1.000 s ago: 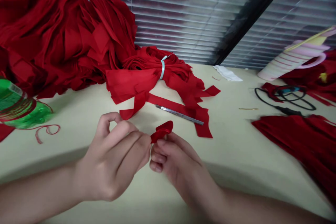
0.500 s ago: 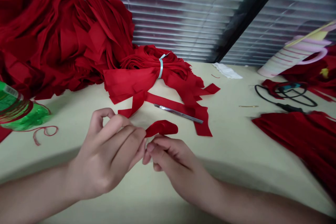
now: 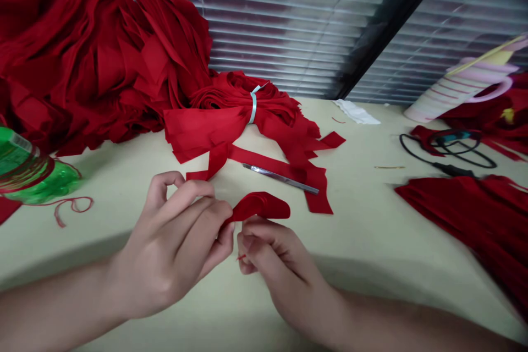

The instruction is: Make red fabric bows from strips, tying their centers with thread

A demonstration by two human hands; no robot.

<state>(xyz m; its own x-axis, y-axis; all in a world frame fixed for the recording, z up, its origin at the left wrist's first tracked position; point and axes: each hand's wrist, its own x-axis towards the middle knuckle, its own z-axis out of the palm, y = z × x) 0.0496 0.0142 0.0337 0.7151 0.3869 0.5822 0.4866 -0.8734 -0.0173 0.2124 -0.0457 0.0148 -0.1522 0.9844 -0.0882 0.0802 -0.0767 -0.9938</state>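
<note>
Between thumb and fingers, my left hand (image 3: 177,247) pinches a folded strip of red fabric (image 3: 259,205), whose looped end sticks out to the right above my other hand. My right hand (image 3: 274,264) is closed just beside it, with a short end of red thread (image 3: 241,257) showing at its fingertips. Whatever else lies inside that grip is hidden. Beyond the hands, slim metal tweezers (image 3: 280,177) lie across a flat red ribbon strip (image 3: 319,198).
A tied bundle of red strips (image 3: 247,99) lies behind, near a large red fabric heap (image 3: 94,55). At left is a green bottle (image 3: 41,176) wound with red thread. On the right are a tilted cup (image 3: 462,88), a black cable (image 3: 454,168) and folded red cloth (image 3: 462,209).
My hands have drawn slightly apart, the right one shifting a little right and down. The red strip's loop now extends farther right, and a thread end shows at the right fingertips.
</note>
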